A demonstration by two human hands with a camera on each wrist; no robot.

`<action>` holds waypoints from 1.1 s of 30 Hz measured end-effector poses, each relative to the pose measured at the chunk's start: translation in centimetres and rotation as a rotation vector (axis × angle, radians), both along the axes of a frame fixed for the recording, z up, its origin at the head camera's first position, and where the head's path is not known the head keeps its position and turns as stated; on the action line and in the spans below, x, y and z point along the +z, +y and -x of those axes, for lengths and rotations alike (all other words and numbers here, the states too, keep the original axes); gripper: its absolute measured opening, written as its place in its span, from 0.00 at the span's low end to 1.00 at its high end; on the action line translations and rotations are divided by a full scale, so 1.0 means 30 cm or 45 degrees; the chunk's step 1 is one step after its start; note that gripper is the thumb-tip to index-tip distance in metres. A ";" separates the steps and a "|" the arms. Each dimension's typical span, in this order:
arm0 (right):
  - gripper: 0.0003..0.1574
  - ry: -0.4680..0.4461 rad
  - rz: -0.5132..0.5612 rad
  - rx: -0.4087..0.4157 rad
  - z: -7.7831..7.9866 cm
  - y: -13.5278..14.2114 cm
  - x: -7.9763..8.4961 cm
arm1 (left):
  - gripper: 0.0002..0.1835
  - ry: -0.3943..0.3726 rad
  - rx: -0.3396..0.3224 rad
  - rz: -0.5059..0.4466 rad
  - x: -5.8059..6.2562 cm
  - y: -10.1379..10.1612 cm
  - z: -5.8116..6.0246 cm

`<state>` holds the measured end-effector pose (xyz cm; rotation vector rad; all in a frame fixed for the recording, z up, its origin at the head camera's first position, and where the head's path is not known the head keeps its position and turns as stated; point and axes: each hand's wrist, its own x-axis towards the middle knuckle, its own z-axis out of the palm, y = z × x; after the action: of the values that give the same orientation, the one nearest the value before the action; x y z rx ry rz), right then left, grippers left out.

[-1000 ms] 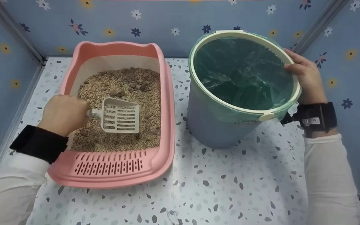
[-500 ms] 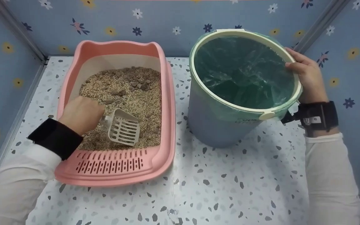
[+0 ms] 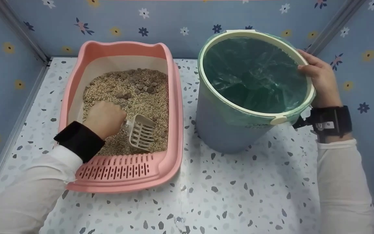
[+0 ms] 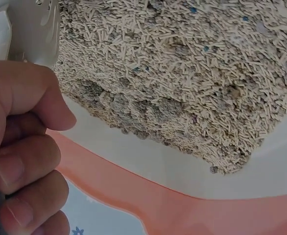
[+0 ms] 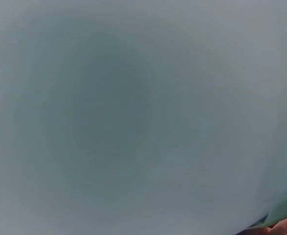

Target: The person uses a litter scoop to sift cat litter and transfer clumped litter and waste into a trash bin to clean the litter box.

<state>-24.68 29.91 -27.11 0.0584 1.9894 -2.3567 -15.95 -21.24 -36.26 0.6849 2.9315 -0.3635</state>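
Note:
My left hand point(image 3: 105, 119) grips the handle of a pale slotted litter scoop point(image 3: 141, 132). The scoop is tilted, its lower edge at the litter point(image 3: 156, 105) in the front right of a pink litter box point(image 3: 178, 130). In the left wrist view the curled fingers point(image 4: 33, 161) show beside part of the scoop. Darker clumps point(image 3: 145, 87) lie at the back of the litter. My right hand point(image 3: 324, 81) holds the rim of a bluish bin point(image 3: 229, 135), thumb over the edge. The bin tilts to the right and has a green bag point(image 3: 255, 78) inside.
A speckled white tabletop point(image 3: 226, 191) lies under the box and bin. Blue flowered panels point(image 3: 187, 19) stand at the back and both sides. A slotted front ledge point(image 3: 118, 167) belongs to the litter box. The bin's side fills most of the right wrist view.
My left hand has moved right and toward the front with the scoop, which has gone from level above the litter to tilted down at it. The right hand and bin look unchanged.

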 end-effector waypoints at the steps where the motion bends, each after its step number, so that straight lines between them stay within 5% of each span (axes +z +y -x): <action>1: 0.32 0.003 -0.003 0.001 0.000 0.000 0.000 | 0.13 -0.004 0.005 0.000 -0.004 0.002 0.002; 12: 0.31 -0.010 -0.013 -0.035 0.002 -0.001 -0.002 | 0.10 -0.036 -0.052 -0.084 -0.075 0.042 0.037; 21: 0.32 -0.007 -0.054 -0.041 0.001 -0.004 0.000 | 0.13 -0.142 -0.087 -0.234 -0.123 -0.005 0.051; 25: 0.32 -0.017 -0.035 -0.033 0.000 -0.002 0.001 | 0.13 -0.211 -0.064 -0.309 -0.122 -0.014 0.042; 33: 0.33 -0.003 0.047 -0.006 -0.004 -0.002 -0.002 | 0.14 -0.162 -0.067 -0.341 -0.105 -0.032 0.040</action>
<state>-24.57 29.86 -27.16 0.0639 1.9460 -2.3945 -17.15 -22.21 -39.41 0.7863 2.8709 0.0692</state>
